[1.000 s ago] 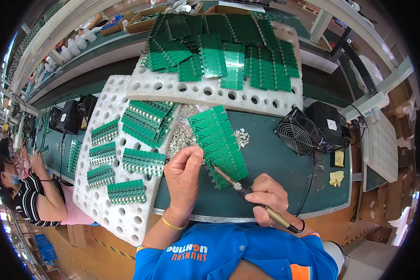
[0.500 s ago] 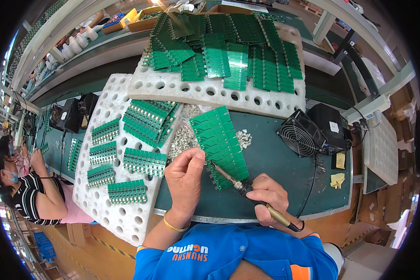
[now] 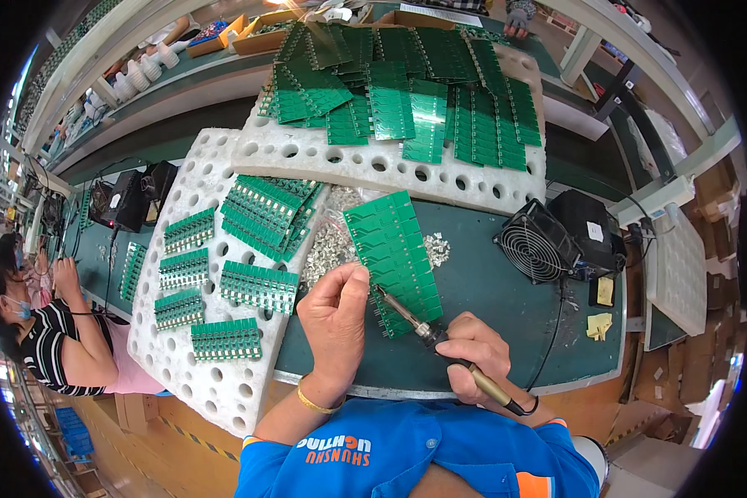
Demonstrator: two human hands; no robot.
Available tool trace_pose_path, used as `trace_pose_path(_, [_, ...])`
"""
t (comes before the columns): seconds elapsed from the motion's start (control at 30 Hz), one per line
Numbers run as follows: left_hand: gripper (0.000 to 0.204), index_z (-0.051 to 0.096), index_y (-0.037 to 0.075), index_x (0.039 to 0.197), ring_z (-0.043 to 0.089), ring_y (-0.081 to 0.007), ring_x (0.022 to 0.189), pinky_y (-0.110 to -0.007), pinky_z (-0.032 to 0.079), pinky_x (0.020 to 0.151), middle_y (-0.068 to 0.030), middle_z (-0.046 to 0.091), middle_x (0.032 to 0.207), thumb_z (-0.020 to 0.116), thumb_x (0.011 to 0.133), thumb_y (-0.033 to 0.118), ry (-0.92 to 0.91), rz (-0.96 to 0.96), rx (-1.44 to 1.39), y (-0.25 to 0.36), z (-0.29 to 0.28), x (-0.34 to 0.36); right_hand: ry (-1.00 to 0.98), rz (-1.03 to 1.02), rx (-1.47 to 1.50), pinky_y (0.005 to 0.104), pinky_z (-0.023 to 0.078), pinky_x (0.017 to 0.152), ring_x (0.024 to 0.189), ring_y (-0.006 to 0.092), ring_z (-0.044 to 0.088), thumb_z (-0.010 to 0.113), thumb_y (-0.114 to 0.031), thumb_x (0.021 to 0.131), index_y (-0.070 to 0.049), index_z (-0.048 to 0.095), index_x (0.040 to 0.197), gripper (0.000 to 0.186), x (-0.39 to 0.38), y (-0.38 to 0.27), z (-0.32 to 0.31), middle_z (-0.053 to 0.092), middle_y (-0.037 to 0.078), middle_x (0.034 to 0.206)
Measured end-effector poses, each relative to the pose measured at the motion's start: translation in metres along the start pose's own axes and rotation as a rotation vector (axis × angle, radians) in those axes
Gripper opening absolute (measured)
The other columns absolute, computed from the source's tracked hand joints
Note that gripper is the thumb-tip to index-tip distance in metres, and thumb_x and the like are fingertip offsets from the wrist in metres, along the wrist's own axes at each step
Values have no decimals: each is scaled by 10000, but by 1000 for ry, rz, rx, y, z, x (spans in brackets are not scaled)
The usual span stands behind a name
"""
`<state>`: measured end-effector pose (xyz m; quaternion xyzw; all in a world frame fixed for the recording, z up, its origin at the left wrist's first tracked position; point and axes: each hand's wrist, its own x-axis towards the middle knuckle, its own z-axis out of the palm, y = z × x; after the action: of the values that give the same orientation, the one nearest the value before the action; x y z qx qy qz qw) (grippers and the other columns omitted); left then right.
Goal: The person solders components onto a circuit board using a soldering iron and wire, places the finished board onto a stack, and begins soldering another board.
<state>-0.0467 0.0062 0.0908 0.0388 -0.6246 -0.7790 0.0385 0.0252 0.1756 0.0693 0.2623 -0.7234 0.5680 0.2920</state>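
My right hand (image 3: pixel 478 350) is closed round the handle of a soldering iron (image 3: pixel 423 330). The iron slants up and left, its tip at the left edge of a green circuit board panel (image 3: pixel 397 257) that lies on the bench. Beside that edge my left hand (image 3: pixel 337 319) has thumb and forefinger pinched together; whatever they hold is too small to make out. Pins stick out along the panel's lower left edge. Small metal parts (image 3: pixel 328 249) are heaped to its left, and a smaller pile (image 3: pixel 436 248) lies to its right.
White foam trays carry overlapping green panels (image 3: pixel 388 98) at the back and finished-looking board strips (image 3: pixel 259 286) at left. A black fan (image 3: pixel 533 242) stands at right near a yellow sponge (image 3: pixel 599 326). A masked co-worker (image 3: pixel 62 332) sits at far left.
The view has shifted slightly. Both hands and the iron stay at nearly the same place by the panel's left edge. Another person's gloved hand has appeared at the far top right.
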Motion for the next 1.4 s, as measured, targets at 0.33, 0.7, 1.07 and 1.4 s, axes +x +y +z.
trace_pose_path(0.33, [169,701,-15,992,326,-2,504,-203,215,443,71,509,642,671,917,134,19,-1,-3,-1,1,-1,-3,-17,-38,349,463,551,600,239,544,669,-53,761,7,659,1025,271,-1,1,0,586,108,791])
trace_pose_path(0.7, [167,699,-8,1000,305,1,473,-203,194,426,91,468,605,661,923,136,24,-1,-35,0,2,3,67,-70,-49,346,439,535,602,229,517,626,-70,809,8,625,1047,250,-4,-2,-11,552,105,801])
trace_pose_path(1.07, [198,656,10,976,271,-9,461,-216,190,427,105,378,561,651,929,203,-9,-197,-179,5,-2,5,96,-38,40,342,431,534,598,223,505,599,-89,836,26,619,1046,240,-3,-4,-8,555,116,768])
trace_pose_path(1.4, [187,658,12,962,266,-10,449,-216,187,421,103,375,546,651,928,197,-2,-179,-164,1,-1,6,63,5,55,341,441,537,603,225,521,586,-83,834,24,618,1044,237,-4,-6,-8,577,123,772])
